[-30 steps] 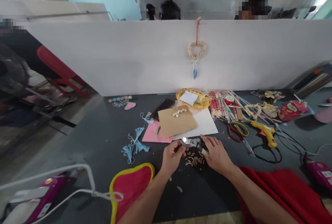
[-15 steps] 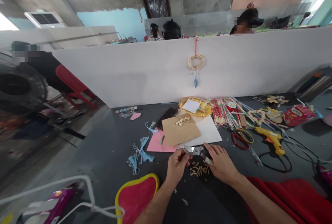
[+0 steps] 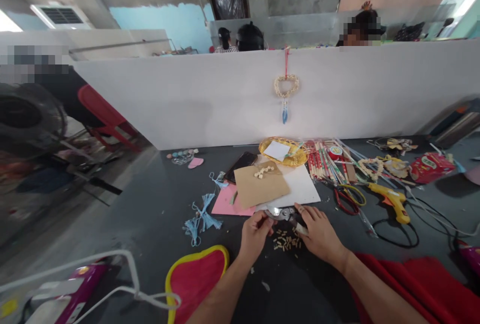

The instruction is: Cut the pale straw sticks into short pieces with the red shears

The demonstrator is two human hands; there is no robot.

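Note:
My right hand [image 3: 318,231] is wrapped round the handles of a pair of pruning shears [image 3: 287,213], their silver blades pointing left. Close to the blade tips, my left hand [image 3: 257,234] has its fingers pinched together; whatever is between them is too small to make out. Below the shears, many short pale cut pieces [image 3: 285,240] lie scattered on the dark table [image 3: 150,229]. A brown paper sheet [image 3: 260,191] with a few small beads [image 3: 264,172] on it lies just beyond the hands, over pink and white sheets.
Blue tassels [image 3: 202,219] and a red heart-shaped pad with yellow edging [image 3: 198,284] lie left. Rightward are scissors [image 3: 348,199], a yellow glue gun [image 3: 392,201] with its cord, patterned sticks [image 3: 322,161] and red cloth [image 3: 408,284]. A wicker basket [image 3: 296,159] stands behind, before a white partition [image 3: 210,99].
The view has tilted down slightly. Both hands and the shears stay in nearly the same place, with the blades still at my left fingers.

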